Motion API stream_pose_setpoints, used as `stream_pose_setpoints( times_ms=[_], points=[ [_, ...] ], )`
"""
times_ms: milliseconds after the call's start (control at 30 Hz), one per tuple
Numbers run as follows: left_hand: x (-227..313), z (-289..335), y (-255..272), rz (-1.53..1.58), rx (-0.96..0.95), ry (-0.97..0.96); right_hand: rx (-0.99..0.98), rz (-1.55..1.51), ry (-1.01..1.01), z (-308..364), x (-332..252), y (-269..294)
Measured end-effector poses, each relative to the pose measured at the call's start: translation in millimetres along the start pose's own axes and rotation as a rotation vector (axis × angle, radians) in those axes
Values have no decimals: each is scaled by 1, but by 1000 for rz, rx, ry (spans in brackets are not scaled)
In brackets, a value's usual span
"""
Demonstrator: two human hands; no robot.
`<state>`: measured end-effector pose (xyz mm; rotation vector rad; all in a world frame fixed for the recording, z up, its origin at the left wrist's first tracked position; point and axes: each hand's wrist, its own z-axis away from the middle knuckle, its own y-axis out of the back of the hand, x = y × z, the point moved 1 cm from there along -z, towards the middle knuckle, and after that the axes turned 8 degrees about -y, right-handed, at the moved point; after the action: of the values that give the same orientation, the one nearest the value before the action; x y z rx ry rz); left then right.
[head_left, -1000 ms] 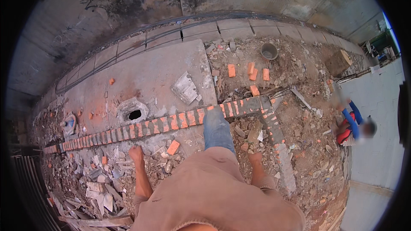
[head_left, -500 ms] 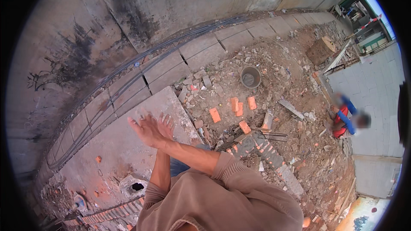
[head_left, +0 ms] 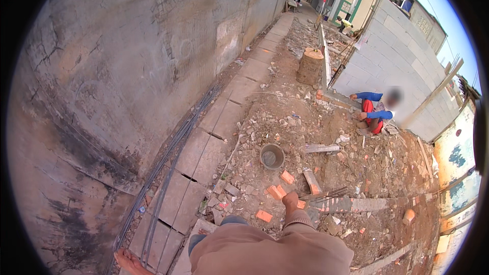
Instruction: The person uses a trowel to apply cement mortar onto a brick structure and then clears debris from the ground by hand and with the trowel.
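My left hand (head_left: 130, 262) is low at the left edge, beside the thin grey rods, its fingers apart and nothing in them. In front of my body, my right hand (head_left: 290, 200) looks closed, with its back toward me and its fingers partly hidden; no held thing shows. In this view it overlaps the orange bricks (head_left: 275, 192); I cannot tell whether it touches them. Another brick (head_left: 263, 216) lies nearer to me, and one more (head_left: 287, 176) lies farther off. Beyond them stands a grey bucket (head_left: 272, 157) with greyish contents.
Long grey rods (head_left: 175, 148) run over concrete slabs (head_left: 208, 154) beside a tall wall (head_left: 168, 46). Rubble covers the ground. A low brick-and-mortar footing (head_left: 356, 204) lies to the right. A person (head_left: 376, 112) in blue and red squats by a block wall; a stump (head_left: 309, 66) stands farther off.
My hands, together over the slab before, have parted: the left dropped to the lower left, the right swung toward the bricks. The view has turned and now reaches farther along the passage.
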<state>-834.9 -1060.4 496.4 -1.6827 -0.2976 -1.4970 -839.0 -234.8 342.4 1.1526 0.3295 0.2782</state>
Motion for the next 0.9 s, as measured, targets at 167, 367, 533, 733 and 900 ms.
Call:
stream_pose_setpoints(
  times_ms=[167, 367, 533, 733, 900],
  points=[
    [2, -136, -135, -277, -15, -155, 218, 142, 50, 59, -82, 4],
    [-131, -242, -338, -270, -301, 60, -174, -30, 78, 27, -204, -121],
    [-334, -333, -423, -415, -88, 118, -413, -63, -12, -92, -366, -186],
    [-521, -356, -619, -674, -711, 225, -204, -211, 43, -298, -547, -166],
    [-605, -421, -776, -831, -1034, 565, -74, -181, 639, -351, -785, -63]
  ],
)
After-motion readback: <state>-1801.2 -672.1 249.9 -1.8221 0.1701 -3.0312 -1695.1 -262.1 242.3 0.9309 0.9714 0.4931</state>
